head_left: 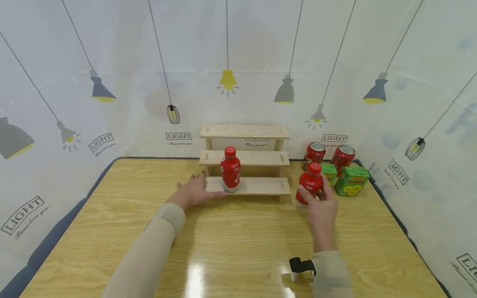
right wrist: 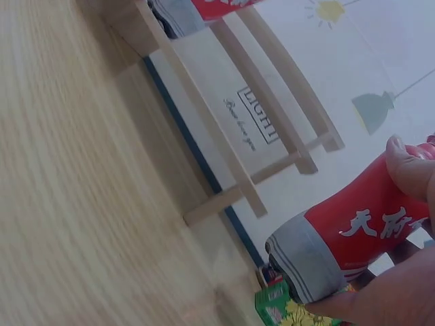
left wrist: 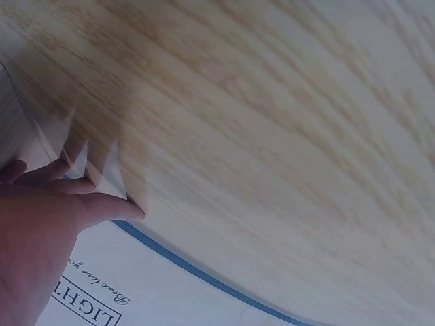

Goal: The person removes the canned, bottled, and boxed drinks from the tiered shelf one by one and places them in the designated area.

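Note:
My right hand (head_left: 323, 205) grips a red plastic bottle (head_left: 310, 184) with a red cap, to the right of the tiered wooden shelf (head_left: 261, 186). In the right wrist view, this bottle (right wrist: 360, 227) is tilted, with its grey base off the table. A matching red bottle (head_left: 231, 171) stands upright on the lowest tier, left of the middle. At that tier's left end rests my left hand (head_left: 191, 192), its thumb stretched along the front edge towards the bottle's base. Its outer fingers (left wrist: 112, 204) reach down to the tabletop in the left wrist view.
Behind the held bottle stand two red cans (head_left: 314, 153) and two green boxes (head_left: 352, 181) with yellow flowers. The wood-grain table (head_left: 238, 236) ends at a curtain (head_left: 238, 41) printed with lamps. A black wrist device (head_left: 302, 265) sits at my right cuff.

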The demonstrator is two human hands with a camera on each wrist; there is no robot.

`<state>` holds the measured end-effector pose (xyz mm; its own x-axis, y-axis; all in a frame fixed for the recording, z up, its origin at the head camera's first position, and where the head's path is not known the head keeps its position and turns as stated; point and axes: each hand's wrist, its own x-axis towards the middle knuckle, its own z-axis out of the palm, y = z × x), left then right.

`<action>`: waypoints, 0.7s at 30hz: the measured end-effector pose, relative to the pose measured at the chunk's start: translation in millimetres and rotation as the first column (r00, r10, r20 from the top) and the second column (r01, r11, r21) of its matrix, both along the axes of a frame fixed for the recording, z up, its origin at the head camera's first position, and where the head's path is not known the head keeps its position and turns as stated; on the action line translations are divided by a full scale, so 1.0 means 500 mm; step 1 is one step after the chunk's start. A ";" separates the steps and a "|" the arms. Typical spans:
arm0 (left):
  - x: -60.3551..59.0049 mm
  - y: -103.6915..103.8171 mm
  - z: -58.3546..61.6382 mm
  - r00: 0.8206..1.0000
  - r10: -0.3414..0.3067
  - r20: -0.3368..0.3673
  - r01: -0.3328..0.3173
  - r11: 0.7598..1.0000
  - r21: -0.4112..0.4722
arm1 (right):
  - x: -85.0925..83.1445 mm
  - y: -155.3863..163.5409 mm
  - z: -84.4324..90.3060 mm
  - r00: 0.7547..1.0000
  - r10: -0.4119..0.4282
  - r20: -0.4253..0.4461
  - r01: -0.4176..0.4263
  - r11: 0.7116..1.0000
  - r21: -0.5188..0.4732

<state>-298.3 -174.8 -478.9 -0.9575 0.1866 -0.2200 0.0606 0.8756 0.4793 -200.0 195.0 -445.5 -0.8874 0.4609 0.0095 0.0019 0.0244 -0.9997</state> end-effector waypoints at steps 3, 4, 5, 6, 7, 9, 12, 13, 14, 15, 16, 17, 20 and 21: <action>0.000 0.000 0.000 1.000 -0.001 -0.005 0.001 1.000 -0.004 | 0.007 0.020 -0.006 1.000 -0.017 0.013 0.017 1.000 0.001; 0.000 0.000 -0.001 1.000 -0.001 -0.006 0.001 1.000 -0.005 | 0.009 0.027 -0.008 0.999 -0.024 0.022 0.024 1.000 0.003; 0.000 0.000 -0.001 1.000 0.000 -0.006 0.000 1.000 -0.006 | 0.010 0.035 -0.010 0.999 -0.032 0.027 0.032 1.000 -0.001; 0.000 0.000 -0.002 1.000 0.000 -0.006 0.000 1.000 -0.008 | 0.013 0.042 -0.012 0.999 -0.042 0.033 0.042 0.999 -0.003; 0.000 -0.001 -0.003 1.000 0.001 -0.005 -0.001 1.000 -0.009 | 0.014 0.049 -0.014 0.998 -0.051 0.042 0.051 0.999 -0.001; -0.001 -0.001 -0.005 1.000 0.003 -0.003 -0.003 1.000 -0.010 | 0.016 0.063 -0.019 0.995 -0.076 0.066 0.076 0.997 0.006; -0.003 -0.003 -0.007 1.000 0.003 -0.004 -0.003 1.000 -0.014 | 0.019 0.085 -0.027 0.990 -0.105 0.097 0.106 0.994 -0.005; -0.003 -0.003 -0.008 1.000 0.001 -0.006 -0.001 1.000 -0.015 | 0.019 0.093 -0.030 0.988 -0.115 0.107 0.116 0.993 -0.009; -0.004 -0.003 -0.008 1.000 0.001 -0.007 -0.001 1.000 -0.014 | 0.020 0.100 -0.032 0.985 -0.123 0.117 0.126 0.992 -0.016; -0.004 -0.004 -0.008 1.000 0.001 -0.006 -0.001 1.000 -0.015 | 0.020 0.107 -0.035 0.984 -0.130 0.122 0.134 0.991 -0.024; -0.004 -0.004 -0.008 1.000 0.001 -0.006 -0.001 1.000 -0.015 | 0.020 0.114 -0.036 0.982 -0.139 0.124 0.144 0.989 -0.032; -0.004 -0.004 -0.007 1.000 0.001 -0.006 -0.001 1.000 -0.016 | 0.021 0.120 -0.037 0.981 -0.150 0.123 0.155 0.987 -0.037; -0.004 -0.002 -0.005 1.000 0.001 -0.006 -0.001 1.000 -0.015 | 0.025 0.137 -0.039 0.976 -0.175 0.126 0.181 0.983 -0.041; -0.004 -0.002 -0.004 1.000 0.000 -0.006 -0.001 1.000 -0.015 | 0.027 0.142 -0.039 0.975 -0.182 0.125 0.188 0.981 -0.043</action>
<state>-300.3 -175.8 -480.9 -0.9589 0.1829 -0.2171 0.0630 0.8828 0.4656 -186.7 266.1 -465.2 -0.7799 0.6141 -0.1211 0.1211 -0.0417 -0.9918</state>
